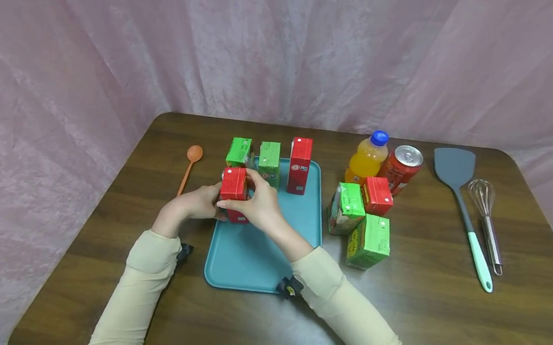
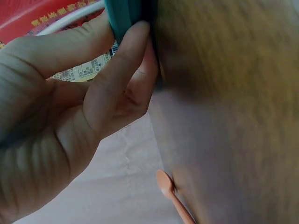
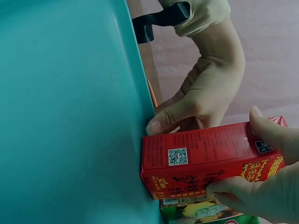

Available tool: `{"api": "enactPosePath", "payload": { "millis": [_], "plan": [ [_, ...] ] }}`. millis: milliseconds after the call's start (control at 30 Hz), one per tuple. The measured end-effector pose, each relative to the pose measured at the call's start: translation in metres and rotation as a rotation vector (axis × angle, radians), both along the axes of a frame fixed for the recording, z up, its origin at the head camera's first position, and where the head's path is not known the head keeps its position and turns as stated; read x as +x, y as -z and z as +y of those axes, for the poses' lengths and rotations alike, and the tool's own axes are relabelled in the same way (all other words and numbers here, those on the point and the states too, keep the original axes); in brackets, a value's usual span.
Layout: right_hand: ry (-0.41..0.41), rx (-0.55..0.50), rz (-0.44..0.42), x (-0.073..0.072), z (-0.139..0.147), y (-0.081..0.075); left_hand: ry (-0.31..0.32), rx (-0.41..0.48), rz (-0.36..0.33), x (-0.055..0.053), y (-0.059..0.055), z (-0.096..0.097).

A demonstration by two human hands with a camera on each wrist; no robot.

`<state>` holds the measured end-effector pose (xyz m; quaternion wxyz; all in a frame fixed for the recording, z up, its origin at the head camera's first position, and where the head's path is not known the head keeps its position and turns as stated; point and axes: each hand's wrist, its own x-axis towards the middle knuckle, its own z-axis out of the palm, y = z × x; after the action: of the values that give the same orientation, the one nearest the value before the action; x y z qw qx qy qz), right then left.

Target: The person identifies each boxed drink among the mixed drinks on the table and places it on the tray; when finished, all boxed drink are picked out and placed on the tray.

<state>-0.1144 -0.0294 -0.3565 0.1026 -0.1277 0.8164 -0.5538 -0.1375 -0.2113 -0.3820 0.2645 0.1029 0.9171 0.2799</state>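
Note:
A red drink carton [image 1: 233, 183] stands upright at the left side of the teal tray [image 1: 253, 262]. My right hand [image 1: 264, 203] grips it near the top, thumb on one side and fingers on the other, as the right wrist view also shows. At the tray's left edge, my left hand [image 1: 200, 202] pinches the rim [image 2: 120, 19] between thumb and fingers, its thumb close to the carton's base. Behind it are two green cartons, one at the far left [image 1: 239, 151] and one beside it [image 1: 270, 161]. Another red carton [image 1: 300, 166] stands towards the tray's back right.
Left of the tray lies an orange spoon [image 1: 193, 160]. To its right stand two green cartons [image 1: 369, 242], a red carton [image 1: 377, 196], an orange juice bottle [image 1: 367, 159] and a red can [image 1: 400, 169]. Further right lie a spatula [image 1: 462, 203] and a whisk [image 1: 487, 220].

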Motion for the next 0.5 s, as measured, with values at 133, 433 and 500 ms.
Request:
{"api": "enactPosePath", "payload": {
  "millis": [133,433,500],
  "plan": [
    [0.011,0.017,0.018,0.001,0.0,-0.001,0.002,0.007,-0.003,-0.001,-0.001,0.002],
    [-0.066,0.09,0.03,0.015,0.031,-0.022,0.001,0.014,0.001,0.001,-0.003,0.003],
    [-0.108,0.126,0.068,0.023,0.046,-0.03,-0.004,0.012,-0.006,0.001,-0.003,0.002]
  ]
}}
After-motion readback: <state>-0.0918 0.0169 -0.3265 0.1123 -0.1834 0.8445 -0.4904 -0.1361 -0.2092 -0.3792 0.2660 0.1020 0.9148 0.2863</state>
